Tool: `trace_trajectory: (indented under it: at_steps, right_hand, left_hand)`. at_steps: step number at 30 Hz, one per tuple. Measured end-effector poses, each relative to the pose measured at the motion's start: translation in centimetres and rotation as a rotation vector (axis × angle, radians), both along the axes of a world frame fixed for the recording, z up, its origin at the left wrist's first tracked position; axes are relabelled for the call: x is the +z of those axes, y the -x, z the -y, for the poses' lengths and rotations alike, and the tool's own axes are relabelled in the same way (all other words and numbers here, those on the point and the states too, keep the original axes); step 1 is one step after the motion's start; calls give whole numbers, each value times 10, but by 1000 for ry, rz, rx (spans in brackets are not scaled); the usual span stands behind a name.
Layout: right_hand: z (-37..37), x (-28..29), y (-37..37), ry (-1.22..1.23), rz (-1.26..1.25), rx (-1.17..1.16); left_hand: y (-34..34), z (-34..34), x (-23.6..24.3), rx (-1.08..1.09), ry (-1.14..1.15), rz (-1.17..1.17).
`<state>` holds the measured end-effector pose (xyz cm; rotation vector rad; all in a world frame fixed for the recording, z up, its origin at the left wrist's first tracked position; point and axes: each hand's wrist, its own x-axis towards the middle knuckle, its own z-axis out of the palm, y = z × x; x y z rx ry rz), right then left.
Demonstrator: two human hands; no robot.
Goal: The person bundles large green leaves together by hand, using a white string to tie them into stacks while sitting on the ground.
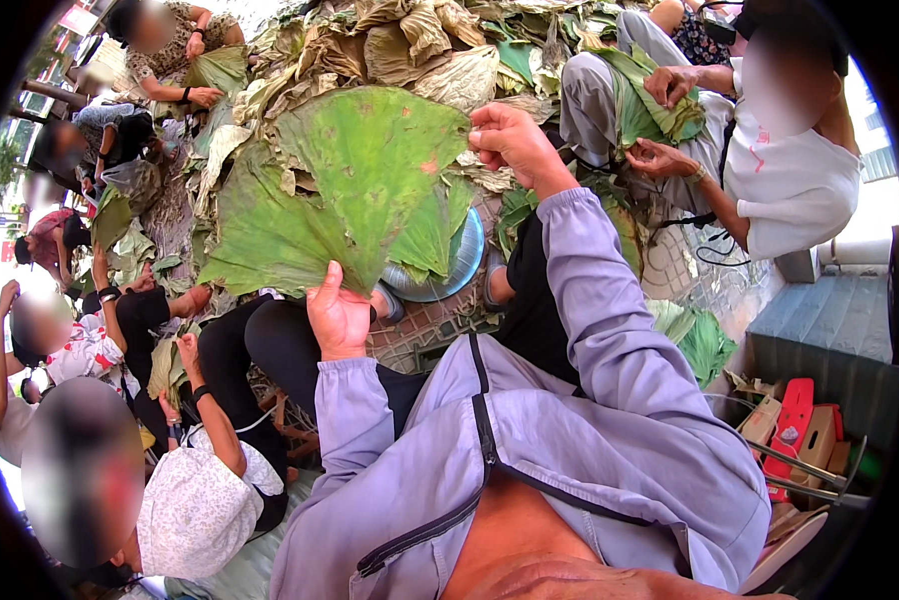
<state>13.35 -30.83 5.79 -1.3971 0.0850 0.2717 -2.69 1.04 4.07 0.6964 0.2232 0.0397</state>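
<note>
A large green lotus leaf [370,150] is spread out in front of me, fan-shaped, with brown spots and folds toward its lower point. My left hand [338,318] grips that lower point, thumb up against the leaf. At the upper right edge, my right hand [518,142] pinches the rim between thumb and fingers. Behind and below the leaf, between my feet, stands a round blue basin [467,255]. Another green leaf piece [432,232] shows over the basin, partly hidden by the held leaf.
Beyond lies a big heap of dry, brownish leaves [425,45]. On the right, a seated person in a white shirt [795,185] handles a folded green leaf [635,95]. Several people sit along the left. Green leaves [705,345] and cardboard boxes [818,445] lie at right.
</note>
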Motion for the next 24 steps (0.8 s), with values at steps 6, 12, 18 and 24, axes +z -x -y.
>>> trace_trajectory:
  at_steps: [6,12,18,24]
  right_hand:
    - [1,0,1,36,41,-25]
    - [-1,-3,0,73,91,-68]
    - [4,-6,-5,195,142,-201]
    - [11,-6,-4,203,197,-252]
  left_hand:
    - [-2,-5,-12,35,-72,0]
    - [-3,7,-7,66,-95,-29]
    - [-3,-3,-15,140,-117,-41]
    - [-2,-24,-17,161,-130,-52]
